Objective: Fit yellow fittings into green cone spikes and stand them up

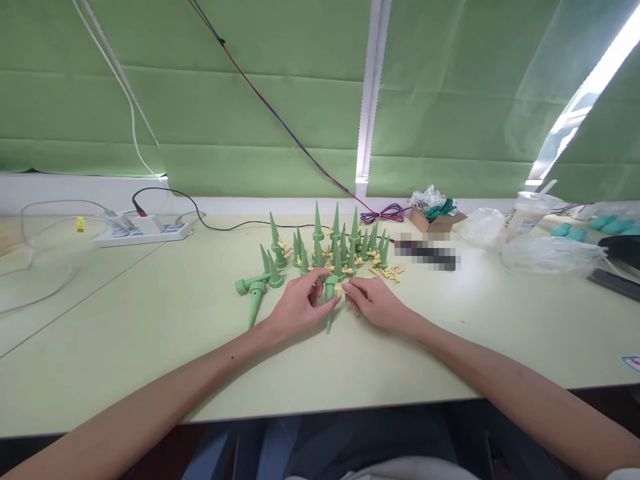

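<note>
My left hand (pixel 303 299) grips a green plastic spike (pixel 329 303) near its wide cap, with the point facing down. Pinched in the fingers of my right hand (pixel 373 301) is a small yellow valve (pixel 339 291), which meets the side of the spike just under the cap. Beyond my hands stands a group of green spikes (pixel 317 223), points up, many with yellow valves on their sides. Several loose yellow valves (pixel 387 273) lie to the right of that group. Left of my left hand, a few more green spikes (pixel 256 300) lie or stand without visible valves.
A white power strip (pixel 145 231) with plugs and cables sits at the back left. Toward the right are a small cardboard box (pixel 436 221), a drink cup (pixel 527 215), plastic bags (pixel 553 255) and a dark object (pixel 617 285). A red-and-blue wire coil (pixel 390 213) lies near the wall.
</note>
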Available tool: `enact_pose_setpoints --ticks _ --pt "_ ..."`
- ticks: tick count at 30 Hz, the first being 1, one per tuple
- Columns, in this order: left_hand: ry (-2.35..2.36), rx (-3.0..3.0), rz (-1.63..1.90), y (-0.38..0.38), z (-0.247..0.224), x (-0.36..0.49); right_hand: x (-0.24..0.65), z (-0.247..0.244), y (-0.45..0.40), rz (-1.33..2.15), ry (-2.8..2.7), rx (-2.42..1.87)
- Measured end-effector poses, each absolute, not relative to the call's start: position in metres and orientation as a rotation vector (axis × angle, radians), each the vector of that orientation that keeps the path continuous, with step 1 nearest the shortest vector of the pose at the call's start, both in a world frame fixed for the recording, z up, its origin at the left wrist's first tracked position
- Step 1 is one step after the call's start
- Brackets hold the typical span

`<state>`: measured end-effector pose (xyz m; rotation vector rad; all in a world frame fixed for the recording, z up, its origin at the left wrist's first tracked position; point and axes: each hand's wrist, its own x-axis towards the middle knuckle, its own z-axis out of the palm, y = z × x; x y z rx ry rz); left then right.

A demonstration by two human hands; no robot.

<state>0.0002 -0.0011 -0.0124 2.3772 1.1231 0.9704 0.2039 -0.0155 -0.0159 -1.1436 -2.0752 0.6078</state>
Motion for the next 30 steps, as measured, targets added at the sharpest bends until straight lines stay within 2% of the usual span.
enact_pose_setpoints --ticks 30 --pt "1.169 2.361 0.975 -0.0023 -0.0111 0.0003 0.2038 -0.0180 -0.0158 0.663 -2.005 -1.150"
